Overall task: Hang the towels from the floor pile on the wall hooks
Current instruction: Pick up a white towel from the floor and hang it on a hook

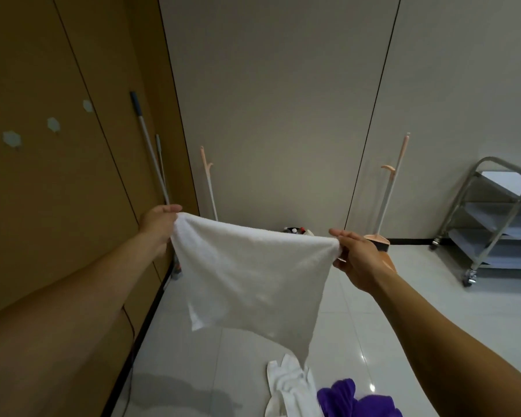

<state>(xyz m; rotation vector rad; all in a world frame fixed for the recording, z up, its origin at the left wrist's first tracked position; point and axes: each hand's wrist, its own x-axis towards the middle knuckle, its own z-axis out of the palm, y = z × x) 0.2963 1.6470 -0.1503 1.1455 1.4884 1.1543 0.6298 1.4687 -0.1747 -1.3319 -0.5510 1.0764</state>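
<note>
On the pale tiled floor [403,296] lies a crumpled white towel [292,386] touching a purple cloth [355,398]; above them a square white terry towel [253,266] hangs spread in the air; the left hand [160,221] pinches one upper corner, the right hand [358,260] the other; three pale wall hooks [53,124] sit on the brown panel to the left.

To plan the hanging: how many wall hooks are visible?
3 wall hooks on the brown wall at left: nearest, middle, farthest. More may lie outside the view.
</note>
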